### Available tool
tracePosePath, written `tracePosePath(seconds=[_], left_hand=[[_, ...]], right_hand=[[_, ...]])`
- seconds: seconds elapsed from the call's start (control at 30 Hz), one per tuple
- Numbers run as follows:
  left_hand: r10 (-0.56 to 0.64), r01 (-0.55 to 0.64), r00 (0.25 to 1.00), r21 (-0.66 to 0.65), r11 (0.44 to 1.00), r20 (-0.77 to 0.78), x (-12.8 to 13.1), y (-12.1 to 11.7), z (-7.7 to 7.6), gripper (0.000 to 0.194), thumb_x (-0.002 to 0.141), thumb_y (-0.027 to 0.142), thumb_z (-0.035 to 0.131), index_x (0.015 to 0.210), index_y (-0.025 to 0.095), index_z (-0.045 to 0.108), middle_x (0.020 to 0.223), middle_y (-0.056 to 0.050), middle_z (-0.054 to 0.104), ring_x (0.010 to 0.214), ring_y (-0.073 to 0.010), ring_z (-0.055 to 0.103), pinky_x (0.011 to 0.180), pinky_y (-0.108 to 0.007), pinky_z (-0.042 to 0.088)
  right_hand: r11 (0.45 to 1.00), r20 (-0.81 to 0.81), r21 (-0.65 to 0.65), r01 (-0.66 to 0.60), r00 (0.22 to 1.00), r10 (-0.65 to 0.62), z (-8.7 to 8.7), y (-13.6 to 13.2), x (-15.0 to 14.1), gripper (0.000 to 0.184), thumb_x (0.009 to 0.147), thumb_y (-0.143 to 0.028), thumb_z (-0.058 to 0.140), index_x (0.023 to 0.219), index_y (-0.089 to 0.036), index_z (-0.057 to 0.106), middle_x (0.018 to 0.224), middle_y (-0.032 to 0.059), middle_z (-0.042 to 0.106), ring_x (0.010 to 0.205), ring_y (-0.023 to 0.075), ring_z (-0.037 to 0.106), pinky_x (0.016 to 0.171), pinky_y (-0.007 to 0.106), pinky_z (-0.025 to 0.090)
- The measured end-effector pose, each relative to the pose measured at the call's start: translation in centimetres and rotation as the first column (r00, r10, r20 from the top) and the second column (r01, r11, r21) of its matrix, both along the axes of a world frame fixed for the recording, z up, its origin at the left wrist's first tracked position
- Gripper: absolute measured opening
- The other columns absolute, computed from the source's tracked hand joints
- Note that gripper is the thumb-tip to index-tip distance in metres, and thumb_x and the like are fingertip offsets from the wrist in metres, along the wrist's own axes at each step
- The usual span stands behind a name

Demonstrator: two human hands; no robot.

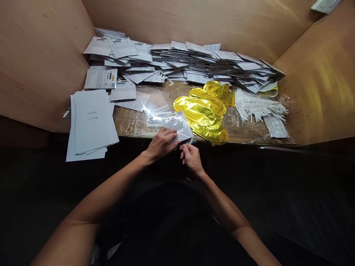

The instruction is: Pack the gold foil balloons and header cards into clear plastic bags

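Observation:
A clear plastic packet with a printed white card inside [181, 127] is tilted over the front edge of the table. My left hand [162, 143] grips its lower left side, fingers lying over the plastic. Close by, my right hand [192, 158] is closed in a pinch at the packet's lower edge. A thin pale strip shows at those fingertips, too small to make out fully. Just behind the packet lie flat clear plastic bags [156, 117]. Shiny gold foil balloons [199, 111], flat and overlapping, spread to the right of the packet.
Filled packets [194, 61] are piled along the back wall. A stack of white sheets [94, 122] overhangs the front edge at left. White sticks [257, 107] and a small clear packet [276, 126] lie at right. Wooden panels [318, 81] enclose the table's sides and back.

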State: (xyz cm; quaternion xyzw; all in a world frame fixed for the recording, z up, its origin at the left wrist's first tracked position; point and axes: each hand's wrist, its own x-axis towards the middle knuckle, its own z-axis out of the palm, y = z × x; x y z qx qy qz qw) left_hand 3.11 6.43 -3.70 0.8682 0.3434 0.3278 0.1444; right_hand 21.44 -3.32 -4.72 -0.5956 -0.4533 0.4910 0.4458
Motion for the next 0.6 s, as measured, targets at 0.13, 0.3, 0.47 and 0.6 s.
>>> tracePosePath(seconds=[0.13, 0.3, 0.47, 0.6], left_hand=[[-0.083, 0.078, 0.995, -0.084, 0.993, -0.062, -0.1, 5.5, 0.6, 0.019, 0.097, 0.029, 0.067, 0.094, 0.021, 0.083, 0.121, -0.01, 0.081, 0.116, -0.0272, 0.074, 0.109, -0.046, 0.054], [-0.159, 0.154, 0.987, -0.125, 0.98, -0.037, -1.0, 9.4, 0.4, 0.02, 0.094, 0.028, 0.067, 0.091, 0.025, 0.086, 0.117, -0.006, 0.083, 0.108, -0.0244, 0.076, 0.103, -0.04, 0.055], [-0.133, 0.133, 0.991, -0.126, 0.983, 0.008, -1.3, 8.9, -0.5, 0.026, 0.099, 0.033, 0.062, 0.099, 0.026, 0.087, 0.126, -0.006, 0.081, 0.114, -0.0258, 0.073, 0.105, -0.043, 0.055], [-0.144, 0.144, 0.99, -0.117, 0.983, 0.008, -1.2, 8.9, -0.6, 0.028, 0.099, 0.032, 0.06, 0.097, 0.024, 0.087, 0.125, -0.007, 0.081, 0.114, -0.0267, 0.071, 0.104, -0.043, 0.055]], right_hand=[[0.941, 0.475, 0.287, -0.177, 0.88, 0.021, 3.2, 3.8, 1.6, 0.028, 0.106, -0.038, 0.052, 0.094, -0.021, 0.071, 0.078, 0.0051, 0.069, 0.072, 0.0205, 0.065, 0.07, 0.033, 0.052], [0.768, 0.866, 0.212, -0.604, 0.481, 0.139, 4.5, 8.7, 0.8, 0.034, 0.097, -0.008, 0.051, 0.115, -0.02, 0.076, 0.113, 0.0141, 0.065, 0.106, 0.0287, 0.058, 0.093, 0.041, 0.046], [0.72, 0.915, 0.132, -0.682, 0.364, 0.177, 4.3, 7.8, 1.1, 0.024, 0.1, -0.011, 0.053, 0.1, -0.021, 0.075, 0.115, 0.0127, 0.062, 0.11, 0.0289, 0.053, 0.093, 0.043, 0.04], [0.734, 0.921, 0.175, -0.656, 0.372, 0.113, 4.1, 8.3, 0.8, 0.018, 0.105, -0.021, 0.053, 0.11, -0.02, 0.07, 0.123, 0.015, 0.061, 0.115, 0.031, 0.051, 0.1, 0.047, 0.038]])
